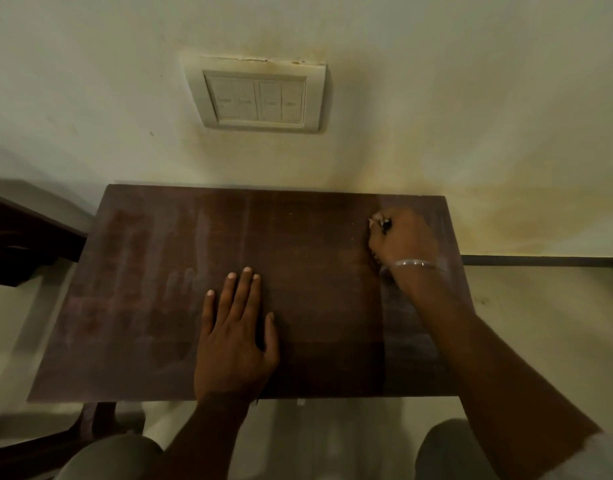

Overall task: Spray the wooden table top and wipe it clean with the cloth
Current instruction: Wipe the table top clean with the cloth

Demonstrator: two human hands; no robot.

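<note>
The dark wooden table top (152, 271) fills the middle of the view, with pale wet streaks on its left half and along its right edge. My left hand (235, 334) lies flat on the wood near the front middle, fingers spread, holding nothing. My right hand (402, 237) is closed into a fist at the far right of the top. A small bit of the cloth (379, 223) shows at its fingertips; most of the cloth is hidden under the hand. A silver bangle (416, 263) sits on that wrist. No spray bottle is in view.
A pale wall stands right behind the table, with a switch plate (256, 95) above it. Dark wooden furniture (24, 237) stands at the left. A dark ledge (540, 259) runs along the right. My knees (107, 459) show below the front edge.
</note>
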